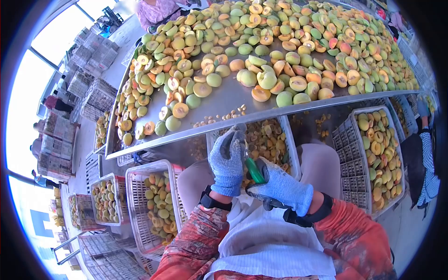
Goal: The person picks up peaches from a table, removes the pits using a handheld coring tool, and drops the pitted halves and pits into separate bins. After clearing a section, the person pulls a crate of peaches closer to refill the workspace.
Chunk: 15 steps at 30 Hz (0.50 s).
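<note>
White striped apron (270, 259) covers our lap; our blue-gloved right grip (282, 189) wraps the green-handled tool (254, 171), seemingly for control, its metal end near our blue-gloved left grip (227, 163), whose pinch we cannot tell; the pale plastic crate (291, 147) sits below, perhaps catching scraps beside the steel counter (182, 136).

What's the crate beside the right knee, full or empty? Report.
The crate is full or nearly so: fruit covers its visible opening.

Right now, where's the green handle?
Centre of the head view: the green handle is in the right hand, beside the left hand, below the table rim.
</note>
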Each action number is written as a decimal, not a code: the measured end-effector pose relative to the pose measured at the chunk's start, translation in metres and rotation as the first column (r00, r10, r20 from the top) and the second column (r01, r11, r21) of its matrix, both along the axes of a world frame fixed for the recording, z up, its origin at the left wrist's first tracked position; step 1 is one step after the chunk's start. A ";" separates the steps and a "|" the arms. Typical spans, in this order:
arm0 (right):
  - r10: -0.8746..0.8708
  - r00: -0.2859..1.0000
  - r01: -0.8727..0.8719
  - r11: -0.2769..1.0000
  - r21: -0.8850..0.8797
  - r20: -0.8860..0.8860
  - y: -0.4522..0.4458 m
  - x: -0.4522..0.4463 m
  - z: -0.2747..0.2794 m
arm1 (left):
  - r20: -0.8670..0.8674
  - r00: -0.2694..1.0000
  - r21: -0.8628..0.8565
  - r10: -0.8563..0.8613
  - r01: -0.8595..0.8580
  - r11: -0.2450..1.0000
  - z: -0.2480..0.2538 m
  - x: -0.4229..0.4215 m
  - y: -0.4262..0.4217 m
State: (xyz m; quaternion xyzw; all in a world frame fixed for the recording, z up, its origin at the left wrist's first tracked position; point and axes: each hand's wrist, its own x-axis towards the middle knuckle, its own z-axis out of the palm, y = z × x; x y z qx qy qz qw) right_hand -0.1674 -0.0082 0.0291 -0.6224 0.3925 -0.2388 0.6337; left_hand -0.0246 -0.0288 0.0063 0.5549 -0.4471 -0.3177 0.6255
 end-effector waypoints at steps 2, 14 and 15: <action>0.056 0.998 -0.056 0.998 0.004 -0.031 -0.007 -0.006 -0.001 | -0.133 0.991 0.116 -0.029 0.045 0.992 0.004 0.005 -0.002; -0.029 0.897 -0.170 0.898 -0.405 -0.441 -0.001 0.005 -0.031 | -0.090 0.994 0.261 -0.061 0.083 0.962 -0.006 0.011 -0.009; -0.036 0.895 -0.170 0.894 -0.414 -0.445 -0.003 0.005 -0.030 | -0.250 0.967 0.371 -0.048 0.142 0.918 -0.010 0.012 -0.013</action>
